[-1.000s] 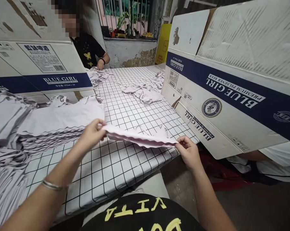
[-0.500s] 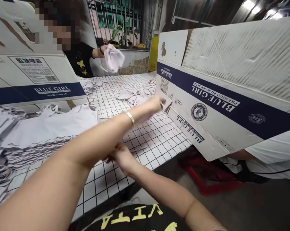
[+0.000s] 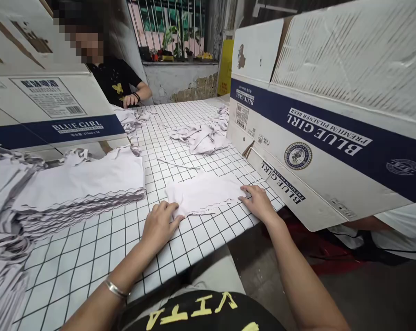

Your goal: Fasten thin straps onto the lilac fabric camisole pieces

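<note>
A white piece of cloth (image 3: 205,193) lies flat on the table (image 3: 90,257), close to the table's near edge and a little right of its middle. The left hand (image 3: 161,224) rests knuckles up on the cloth's near left corner, fingers bent and held together with their tips on the fabric; whether the thumb nips the edge beneath cannot be told. The right hand (image 3: 258,202) lies palm down on the cloth's right edge, its fingers slightly spread and pressed flat, holding nothing. A bangle (image 3: 116,289) sits on the left wrist.

On the table's left side stands a tall stack (image 3: 80,184) of the same white pieces (its wavy edges face the near edge). A thin strip (image 3: 178,164) lies loose toward the table's middle, and farther up the table a crumpled heap (image 3: 201,139) of white pieces sits near the right side. A big cardboard box (image 3: 314,151) with a dark blue band leans along the table's right edge, printed upside down. A second box (image 3: 56,124) of the same kind stands at the table's left, behind the stack. At the table's far end another person's hand (image 3: 128,100) rests on more white pieces
</note>
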`<state>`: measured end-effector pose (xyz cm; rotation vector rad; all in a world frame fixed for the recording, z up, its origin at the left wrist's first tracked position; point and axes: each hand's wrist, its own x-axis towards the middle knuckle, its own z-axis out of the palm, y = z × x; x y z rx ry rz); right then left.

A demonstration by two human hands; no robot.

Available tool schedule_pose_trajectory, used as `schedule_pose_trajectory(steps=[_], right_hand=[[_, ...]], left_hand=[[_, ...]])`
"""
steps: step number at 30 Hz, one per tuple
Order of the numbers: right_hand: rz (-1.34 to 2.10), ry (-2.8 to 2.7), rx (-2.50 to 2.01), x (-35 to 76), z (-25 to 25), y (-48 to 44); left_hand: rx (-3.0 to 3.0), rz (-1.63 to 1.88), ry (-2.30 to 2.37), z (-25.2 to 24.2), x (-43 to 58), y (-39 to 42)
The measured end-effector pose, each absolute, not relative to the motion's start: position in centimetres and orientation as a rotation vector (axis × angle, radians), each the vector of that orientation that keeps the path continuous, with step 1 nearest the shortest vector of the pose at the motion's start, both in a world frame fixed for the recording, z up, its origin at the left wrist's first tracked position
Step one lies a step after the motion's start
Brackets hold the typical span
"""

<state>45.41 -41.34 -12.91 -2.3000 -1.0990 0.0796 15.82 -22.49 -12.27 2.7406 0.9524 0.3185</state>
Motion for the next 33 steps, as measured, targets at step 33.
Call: schedule_pose_trajectory(steps=[33], right_hand=[[-0.293,-1.19,-2.371,40.7,-12.7,-36.1]], left_hand=[[2.745,0.523,0.78,-1.3,22.0,-21.0]])
